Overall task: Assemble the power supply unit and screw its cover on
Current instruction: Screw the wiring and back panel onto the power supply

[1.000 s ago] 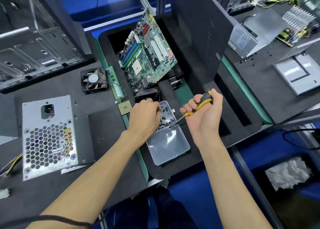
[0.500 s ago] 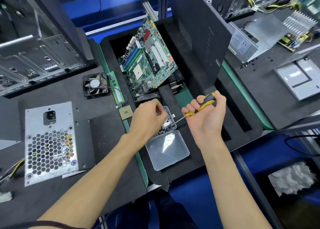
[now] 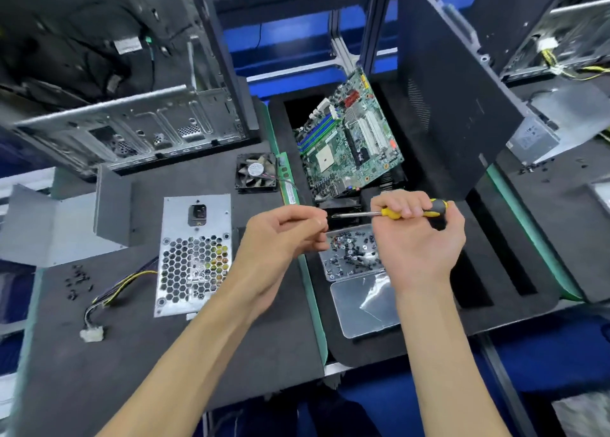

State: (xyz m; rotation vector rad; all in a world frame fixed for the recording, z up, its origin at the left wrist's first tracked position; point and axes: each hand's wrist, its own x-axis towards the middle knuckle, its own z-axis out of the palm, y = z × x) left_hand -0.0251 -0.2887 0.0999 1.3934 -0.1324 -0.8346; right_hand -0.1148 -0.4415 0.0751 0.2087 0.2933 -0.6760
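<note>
Yellow-and-black screwdriver [image 3: 409, 210], green motherboard [image 3: 346, 142]

The table [image 3: 132, 354] is covered in dark foam matting. On it lies the power supply unit [image 3: 194, 258], honeycomb grille up, with its cable bundle [image 3: 115, 291] trailing left to a white connector [image 3: 91, 333]. Loose black screws [image 3: 77, 281] sit farther left. Behind the unit lie a bent grey cover [image 3: 66, 225] and a fan [image 3: 255, 172]. An open clear screw box [image 3: 356, 281] rests on the raised foam tray [image 3: 495, 271] to the right.
</note>
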